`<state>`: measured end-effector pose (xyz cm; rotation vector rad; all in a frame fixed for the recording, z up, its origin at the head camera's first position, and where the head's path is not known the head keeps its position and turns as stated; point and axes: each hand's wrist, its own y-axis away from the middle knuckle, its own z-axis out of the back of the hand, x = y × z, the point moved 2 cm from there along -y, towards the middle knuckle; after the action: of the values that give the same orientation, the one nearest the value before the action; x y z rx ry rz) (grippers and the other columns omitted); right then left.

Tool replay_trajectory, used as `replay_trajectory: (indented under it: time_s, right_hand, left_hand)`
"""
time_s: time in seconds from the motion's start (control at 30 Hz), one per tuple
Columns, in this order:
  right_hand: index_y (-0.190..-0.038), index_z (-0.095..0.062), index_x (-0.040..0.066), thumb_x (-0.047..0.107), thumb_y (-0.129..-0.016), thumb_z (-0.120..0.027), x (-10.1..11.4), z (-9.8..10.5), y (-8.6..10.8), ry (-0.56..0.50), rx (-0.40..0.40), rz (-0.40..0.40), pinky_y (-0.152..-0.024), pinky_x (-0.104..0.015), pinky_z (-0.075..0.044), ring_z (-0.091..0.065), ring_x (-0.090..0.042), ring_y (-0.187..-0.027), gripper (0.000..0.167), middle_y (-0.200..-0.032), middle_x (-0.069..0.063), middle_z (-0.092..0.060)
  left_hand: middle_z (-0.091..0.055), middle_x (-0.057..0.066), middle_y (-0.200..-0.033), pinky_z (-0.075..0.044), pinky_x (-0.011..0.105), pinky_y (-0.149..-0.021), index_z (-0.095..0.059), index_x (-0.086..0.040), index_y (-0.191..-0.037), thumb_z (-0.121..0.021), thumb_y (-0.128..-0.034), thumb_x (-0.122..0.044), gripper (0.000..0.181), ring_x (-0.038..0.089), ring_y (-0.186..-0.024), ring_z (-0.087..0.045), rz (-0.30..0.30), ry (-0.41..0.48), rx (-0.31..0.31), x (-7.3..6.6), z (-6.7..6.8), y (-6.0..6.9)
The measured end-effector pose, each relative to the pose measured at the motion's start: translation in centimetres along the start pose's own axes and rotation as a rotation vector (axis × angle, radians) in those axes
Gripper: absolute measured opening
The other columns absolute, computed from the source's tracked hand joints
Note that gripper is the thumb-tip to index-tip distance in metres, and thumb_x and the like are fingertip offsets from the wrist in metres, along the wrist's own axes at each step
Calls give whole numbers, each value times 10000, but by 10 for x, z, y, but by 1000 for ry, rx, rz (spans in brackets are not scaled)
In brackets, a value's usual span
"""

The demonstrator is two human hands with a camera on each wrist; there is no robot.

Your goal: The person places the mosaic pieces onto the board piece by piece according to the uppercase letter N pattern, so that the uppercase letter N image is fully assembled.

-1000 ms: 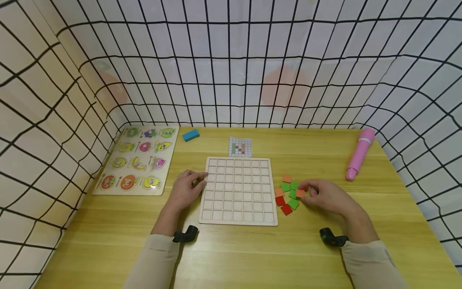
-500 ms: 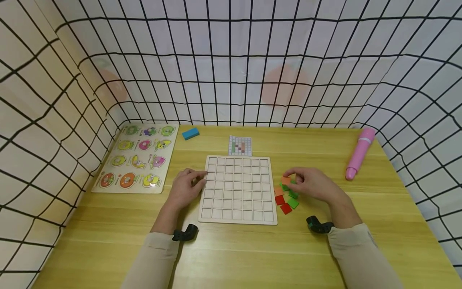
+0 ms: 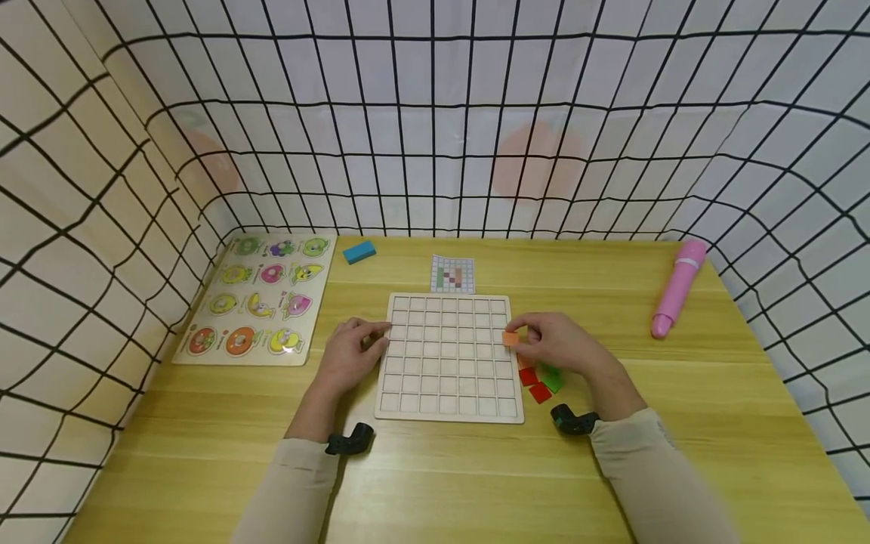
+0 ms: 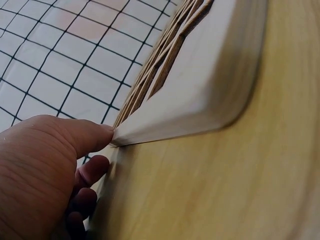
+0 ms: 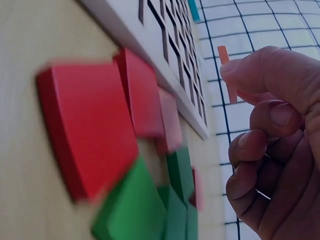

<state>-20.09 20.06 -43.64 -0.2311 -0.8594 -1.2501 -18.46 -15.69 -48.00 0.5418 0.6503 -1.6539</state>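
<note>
Clearly, the right hand (image 3: 569,344) pinches an orange tile (image 3: 510,338), steeply edgewise in wrist view.

Yellow wood-grained surface (image 3: 435,483) here, and the pale grid board (image 3: 448,359) sits centre stage! A little patterned card (image 3: 452,276) lies just beyond it, blue block (image 3: 359,251) and fruit-picture board (image 3: 255,298) off left, pink tube (image 3: 678,289) far right, red tiles (image 3: 540,392) and green tiles (image 3: 553,380) bunched beside the grid's right edge!

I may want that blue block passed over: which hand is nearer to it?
Left. The left hand is on the near side of the blue block, touching the grid board; the right hand is farther off to the right, pinching an orange tile.
</note>
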Motion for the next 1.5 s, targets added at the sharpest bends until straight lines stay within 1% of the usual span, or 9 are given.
replay_trajectory:
  time_s: [0.2,0.37,0.47,0.57,0.7,0.83,0.97,1.27,1.5]
  right_hand:
    - [-1227,-674,174,213,-940,-705,12,-12,-8,-30,19,-8,-495,-281,-362,-438,-169,-552,292,-711,-2,-442]
    - [-1235,-671,193,251,-950,-699,20,-19,-16,6,2,19,-479,-285,-350,-416,-161,-533,292,-723,4,-441]
    - [-1235,-678,194,286,-955,-702,25,-22,-21,35,-24,56,-500,-282,-351,-418,-158,-559,296,-723,3,-444]
    - [-1221,-694,201,312,-952,-710,31,-24,-27,42,-42,72,-517,-280,-348,-421,-167,-579,292,-716,8,-454]
    - [-1224,-702,199,309,-946,-714,36,-29,-35,36,-34,58,-546,-281,-344,-427,-169,-602,300,-712,12,-449]
    - [-1230,-698,170,243,-934,-718,36,-34,-41,13,-12,43,-579,-284,-344,-417,-162,-604,305,-707,11,-436]
    - [-1212,-703,155,197,-914,-719,35,-37,-45,-7,-6,47,-576,-282,-335,-409,-158,-593,301,-702,12,-441]
    - [-1203,-717,158,205,-912,-723,39,-40,-46,33,-29,56,-584,-283,-345,-433,-155,-614,295,-740,3,-478]
    - [-1214,-716,168,216,-908,-730,37,-42,-48,58,-31,28,-590,-282,-345,-448,-161,-641,310,-753,0,-488]
  left_hand:
    - [-683,64,-1027,-382,368,-826,-736,-166,-1265,-675,-979,-238,301,260,-961,-542,-7,-13,-4,0,0,-1]
    - [-679,66,-1023,-381,375,-830,-738,-161,-1259,-681,-973,-233,300,269,-975,-544,2,-11,-3,0,-1,-1]
    - [-682,69,-1022,-386,385,-833,-739,-152,-1255,-689,-966,-230,303,274,-978,-548,-1,-9,-11,-1,-1,-1]
    - [-687,69,-1025,-392,388,-839,-739,-153,-1256,-690,-966,-227,304,276,-984,-554,-4,-14,-13,-1,-1,-1]
    - [-691,68,-1035,-391,386,-843,-738,-159,-1259,-686,-970,-224,300,276,-983,-554,-2,-14,-5,0,-1,-2]
    - [-692,72,-1051,-392,384,-857,-734,-162,-1267,-678,-978,-235,303,279,-997,-557,3,-16,7,1,-1,-2]
    - [-695,69,-1050,-399,396,-858,-732,-157,-1268,-681,-975,-230,307,280,-1000,-563,-3,-25,2,0,-1,-2]
    - [-695,72,-1046,-390,396,-854,-730,-159,-1272,-692,-968,-222,314,284,-1003,-551,15,-16,4,-1,0,-2]
    - [-694,63,-1039,-383,373,-831,-738,-150,-1253,-679,-967,-223,301,258,-973,-542,6,-11,-12,1,-1,0]
